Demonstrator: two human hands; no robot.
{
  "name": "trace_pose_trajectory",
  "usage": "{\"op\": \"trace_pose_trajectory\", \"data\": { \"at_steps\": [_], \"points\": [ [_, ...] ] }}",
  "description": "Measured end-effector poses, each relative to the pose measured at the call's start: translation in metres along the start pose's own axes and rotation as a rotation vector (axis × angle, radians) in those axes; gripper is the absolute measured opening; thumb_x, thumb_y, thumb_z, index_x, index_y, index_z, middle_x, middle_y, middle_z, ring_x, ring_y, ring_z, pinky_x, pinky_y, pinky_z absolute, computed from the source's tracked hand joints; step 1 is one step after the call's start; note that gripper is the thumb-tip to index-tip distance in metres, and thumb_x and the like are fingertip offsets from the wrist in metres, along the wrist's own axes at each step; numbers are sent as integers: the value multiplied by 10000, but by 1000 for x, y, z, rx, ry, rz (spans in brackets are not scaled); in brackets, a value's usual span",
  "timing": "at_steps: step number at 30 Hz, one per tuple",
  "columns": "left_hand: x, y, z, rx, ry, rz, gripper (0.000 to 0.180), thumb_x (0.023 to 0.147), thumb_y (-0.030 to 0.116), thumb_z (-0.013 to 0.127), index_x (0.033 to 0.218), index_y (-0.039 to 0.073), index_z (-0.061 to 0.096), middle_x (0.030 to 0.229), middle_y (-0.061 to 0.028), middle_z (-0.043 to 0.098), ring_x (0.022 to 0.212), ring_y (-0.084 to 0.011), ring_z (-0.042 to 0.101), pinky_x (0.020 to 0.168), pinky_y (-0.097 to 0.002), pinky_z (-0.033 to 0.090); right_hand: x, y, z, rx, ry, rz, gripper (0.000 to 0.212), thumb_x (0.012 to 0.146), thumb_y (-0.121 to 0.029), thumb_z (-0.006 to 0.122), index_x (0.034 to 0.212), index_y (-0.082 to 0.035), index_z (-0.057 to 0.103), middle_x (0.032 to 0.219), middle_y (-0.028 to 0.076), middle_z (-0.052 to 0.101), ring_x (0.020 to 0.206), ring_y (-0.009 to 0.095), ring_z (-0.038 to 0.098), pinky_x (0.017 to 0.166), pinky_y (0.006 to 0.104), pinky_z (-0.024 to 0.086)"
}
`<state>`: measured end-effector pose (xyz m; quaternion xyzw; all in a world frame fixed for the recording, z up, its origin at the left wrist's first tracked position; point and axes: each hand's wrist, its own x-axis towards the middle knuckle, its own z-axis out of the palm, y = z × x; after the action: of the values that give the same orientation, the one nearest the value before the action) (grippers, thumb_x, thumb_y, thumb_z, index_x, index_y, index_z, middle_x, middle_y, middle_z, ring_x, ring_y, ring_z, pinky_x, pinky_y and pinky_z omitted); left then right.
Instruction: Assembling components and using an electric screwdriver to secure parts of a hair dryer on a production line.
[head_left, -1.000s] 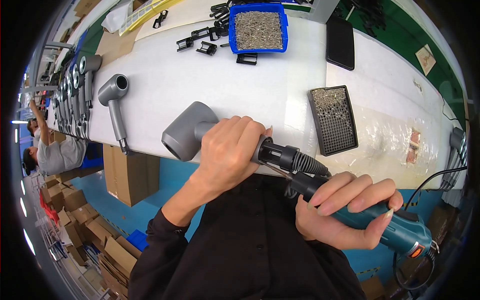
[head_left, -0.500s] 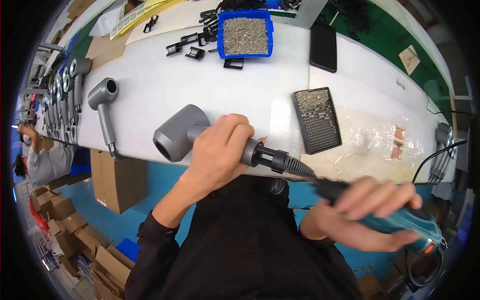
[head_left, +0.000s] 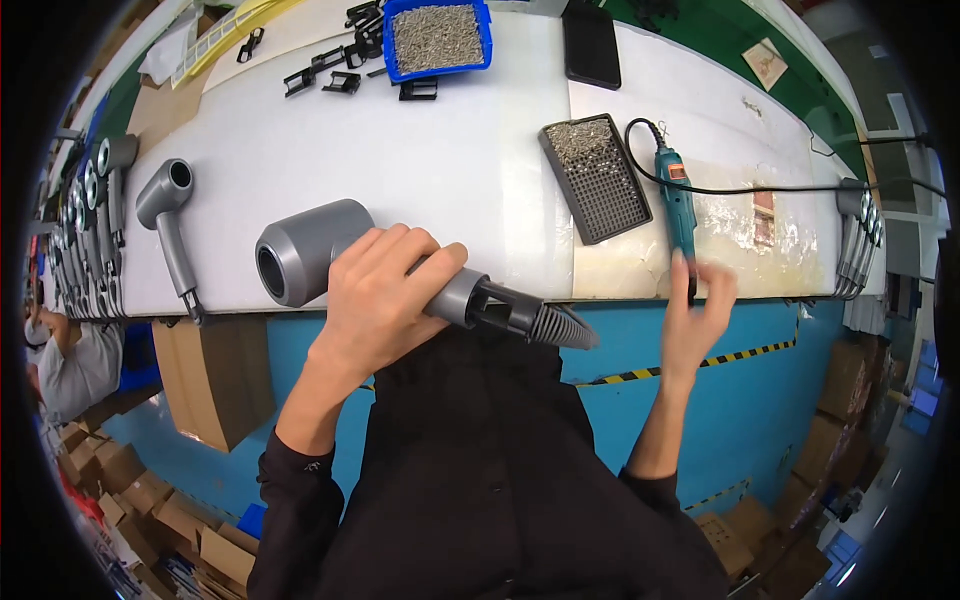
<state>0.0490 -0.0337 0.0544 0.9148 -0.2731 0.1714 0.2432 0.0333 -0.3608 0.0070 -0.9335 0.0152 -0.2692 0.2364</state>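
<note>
My left hand (head_left: 385, 290) is closed around the handle of a grey hair dryer (head_left: 312, 250), held level above the table's front edge with its barrel to the left. From the handle's right end stick out a black plastic clip-like frame (head_left: 505, 308) and a ribbed cable sleeve (head_left: 562, 328). A teal electric screwdriver (head_left: 678, 205) lies on the table, its black tip toward me. My right hand (head_left: 698, 310) is beside that tip, fingers apart and slightly blurred, nothing visible in them. To the screwdriver's left lies a black grid tray (head_left: 600, 185) with small screws.
A blue bin (head_left: 437, 42) of screws stands at the back among black plastic frames (head_left: 340, 82). A black flat case (head_left: 592, 45) lies nearby. Another dryer (head_left: 172, 220) rests at left, beside a row of dryers (head_left: 95, 225). The screwdriver's cord (head_left: 790, 189) crosses the right side.
The teal screwdriver has gone from my right hand onto the table, and that hand has opened. My left hand still holds the hair dryer. The view has shifted.
</note>
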Motion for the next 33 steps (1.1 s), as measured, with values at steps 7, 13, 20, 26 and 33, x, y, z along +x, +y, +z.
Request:
{"op": "trace_pose_trajectory", "data": {
  "at_steps": [7, 13, 20, 26, 33],
  "points": [
    [-12, 14, -8, -120, 18, 3, 353, 568, 127, 785, 874, 93, 613, 716, -30, 517, 619, -208, 531, 560, -330, 406, -105, -57, 40, 567, -301, 306, 412, 753, -94, 792, 1097, 14, 595, 1010, 146, 588, 902, 292, 588, 823, 354, 482],
    [-17, -2, -28, -190, 122, -75, 341, 569, 42, 778, 869, 66, 617, 711, -77, 556, 622, -249, 567, 561, -344, 438, -120, -58, 32, 797, -481, 370, 402, 858, -37, 695, 1226, -13, 533, 1126, 117, 600, 1020, 200, 586, 896, 319, 473],
    [-23, -10, -32, 218, -72, 77, 388, 583, 36, 708, 957, 99, 625, 715, -39, 488, 668, -210, 547, 596, -340, 434, -52, -87, -19, 568, -450, -155, 511, 740, -28, 792, 1167, 11, 514, 965, 146, 561, 837, 282, 558, 708, 353, 465],
    [-21, -1, -21, 188, -199, 100, 266, 700, 46, 628, 961, 91, 603, 725, -33, 504, 688, -189, 551, 617, -313, 434, -25, -108, -13, 530, -645, -277, 474, 734, -98, 826, 1127, -4, 579, 906, 131, 568, 781, 267, 568, 682, 335, 462],
    [-24, -5, -14, 227, -351, 190, 217, 734, 115, 639, 943, 67, 607, 725, -28, 515, 714, -168, 552, 635, -291, 429, 2, -111, 1, 642, -1209, 89, 423, 808, -260, 785, 1089, -3, 602, 835, 118, 619, 738, 215, 595, 680, 306, 475]
  ]
}}
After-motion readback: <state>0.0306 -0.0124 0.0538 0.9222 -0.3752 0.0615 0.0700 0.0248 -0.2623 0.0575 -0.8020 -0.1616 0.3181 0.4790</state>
